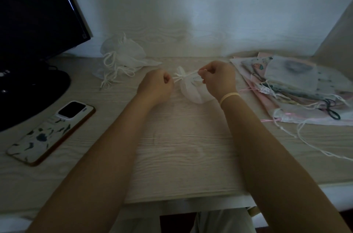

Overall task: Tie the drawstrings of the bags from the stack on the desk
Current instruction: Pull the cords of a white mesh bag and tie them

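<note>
Pale wood-grain desk (pixel 181 146) against the wall carried a monitor (pixel 34 22) far left, stack of bags (pixel 298 87) right, tied bags (pixel 122 57) rear, phone (pixel 51 131) left-front, while left hand (pixel 156 87) and right hand (pixel 219 80) each pinched a drawstring (pixel 191 74) of the white bag (pixel 193 91) mid-desk between them.
</note>
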`<state>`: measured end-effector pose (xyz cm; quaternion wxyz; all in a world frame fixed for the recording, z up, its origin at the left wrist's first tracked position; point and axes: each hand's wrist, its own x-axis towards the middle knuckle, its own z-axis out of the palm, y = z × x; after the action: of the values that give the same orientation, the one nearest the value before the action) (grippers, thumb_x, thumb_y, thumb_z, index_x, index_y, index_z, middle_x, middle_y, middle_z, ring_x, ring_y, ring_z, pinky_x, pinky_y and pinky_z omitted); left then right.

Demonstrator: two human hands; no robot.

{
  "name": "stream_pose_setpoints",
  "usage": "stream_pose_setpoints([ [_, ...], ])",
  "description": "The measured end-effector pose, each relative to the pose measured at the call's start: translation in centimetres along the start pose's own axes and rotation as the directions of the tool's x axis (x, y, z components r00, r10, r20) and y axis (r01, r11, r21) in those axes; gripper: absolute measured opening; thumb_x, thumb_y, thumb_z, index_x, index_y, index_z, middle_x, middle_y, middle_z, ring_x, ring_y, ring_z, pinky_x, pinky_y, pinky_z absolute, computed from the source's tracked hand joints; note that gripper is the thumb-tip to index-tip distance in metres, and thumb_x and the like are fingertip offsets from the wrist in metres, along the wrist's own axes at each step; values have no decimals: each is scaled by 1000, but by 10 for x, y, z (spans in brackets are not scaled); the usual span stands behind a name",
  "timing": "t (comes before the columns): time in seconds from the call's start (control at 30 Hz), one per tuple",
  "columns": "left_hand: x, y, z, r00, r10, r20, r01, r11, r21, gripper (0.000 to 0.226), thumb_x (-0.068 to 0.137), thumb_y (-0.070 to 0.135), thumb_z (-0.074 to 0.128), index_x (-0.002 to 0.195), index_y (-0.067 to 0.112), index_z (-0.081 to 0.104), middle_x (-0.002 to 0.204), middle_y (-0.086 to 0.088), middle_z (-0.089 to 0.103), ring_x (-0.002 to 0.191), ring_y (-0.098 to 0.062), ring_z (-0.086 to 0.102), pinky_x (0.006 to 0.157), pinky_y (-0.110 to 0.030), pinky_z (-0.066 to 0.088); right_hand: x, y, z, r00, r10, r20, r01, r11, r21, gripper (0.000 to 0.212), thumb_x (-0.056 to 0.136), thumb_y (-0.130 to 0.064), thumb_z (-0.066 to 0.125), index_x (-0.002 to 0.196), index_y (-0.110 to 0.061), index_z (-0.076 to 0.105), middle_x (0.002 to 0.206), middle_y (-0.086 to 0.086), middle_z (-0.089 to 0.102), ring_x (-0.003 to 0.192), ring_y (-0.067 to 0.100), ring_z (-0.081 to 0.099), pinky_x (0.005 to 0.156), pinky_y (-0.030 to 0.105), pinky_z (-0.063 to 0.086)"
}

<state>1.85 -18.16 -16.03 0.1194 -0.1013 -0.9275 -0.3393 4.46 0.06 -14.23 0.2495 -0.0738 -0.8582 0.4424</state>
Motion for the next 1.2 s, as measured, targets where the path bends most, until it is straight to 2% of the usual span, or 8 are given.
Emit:
stream_pose_setpoints([
  [0.23, -6, 0, 5, 997, 37, -64, -41, 997, -64, 9, 90, 23, 60, 85, 16, 62, 90, -10, 68, 84, -28, 62, 74, -33, 48, -4, -12, -6, 981, -105, 161, 123, 987, -106, 26, 76, -38, 76, 93, -18, 71, 73, -5, 60, 66, 5, 52, 66, 19, 38],
  [0.37, -2, 10, 5, 997, 3, -81, -28, 950, -310, 16, 91, 19, 58, 77, 24, 51, 79, -6, 69, 62, -23, 66, 61, -33, 53, -14, -21, 19, 935, -43, 353, 170, 926, -338, 43, 75, -36, 76, 105, -10, 61, 98, 11, 65, 91, 26, 61, 76, 30, 46],
  [0.53, 3, 11, -14, 984, -54, -169, -19, 916, -401, 9, 94, 18, 58, 85, 18, 55, 79, 3, 68, 53, -13, 64, 51, -22, 48, -4, -48, 45, 984, -2, 180, 25, 992, -127, 15, 89, -13, 54, 103, -12, 58, 86, 18, 67, 73, 34, 67, 60, 48, 58],
  [0.63, 8, 3, -30, 974, -145, -173, 64, 912, -406, 6, 95, 21, 55, 99, 18, 56, 86, 1, 68, 56, -15, 66, 56, -26, 50, 0, -65, 60, 965, -63, 257, 97, 987, -125, 47, 88, -3, 52, 131, -21, 45, 100, 13, 68, 90, 28, 66, 80, 40, 56],
  [0.73, 9, -3, -36, 972, -201, -121, 154, 936, -318, 26, 91, 23, 55, 116, 21, 49, 90, -2, 68, 67, -23, 68, 68, -39, 58, 0, -68, 60, 961, -57, 269, 85, 992, -93, 59, 89, -3, 50, 141, -24, 32, 94, 8, 66, 83, 24, 66, 78, 40, 57],
  [0.87, 3, 14, -31, 984, -159, -83, 129, 950, -283, 10, 83, 21, 52, 88, 28, 56, 84, -2, 67, 73, -26, 66, 70, -44, 58, 0, -51, 30, 975, 2, 220, 20, 995, -95, 34, 85, -6, 50, 116, -19, 53, 86, 7, 67, 78, 26, 68, 75, 46, 57],
  [0.97, -2, 47, -14, 996, -84, 7, 83, 962, -259, 9, 82, 24, 53, 75, 30, 56, 81, -1, 67, 73, -25, 65, 71, -43, 58, 2, -29, -14, 993, 45, 107, -23, 980, -197, 25, 82, -5, 50, 97, -18, 66, 97, 6, 68, 92, 25, 66, 86, 35, 53],
  [1.2, -9, 133, 45, 983, 86, 164, -43, 967, -250, 12, 84, 22, 56, 74, 27, 59, 77, -1, 69, 57, -19, 63, 69, -34, 57, 12, 50, -134, 971, 160, -175, -237, 662, -711, 37, 88, -16, 51, 125, -14, 54, 132, 14, 47, 127, 31, 39, 100, 45, 38],
])
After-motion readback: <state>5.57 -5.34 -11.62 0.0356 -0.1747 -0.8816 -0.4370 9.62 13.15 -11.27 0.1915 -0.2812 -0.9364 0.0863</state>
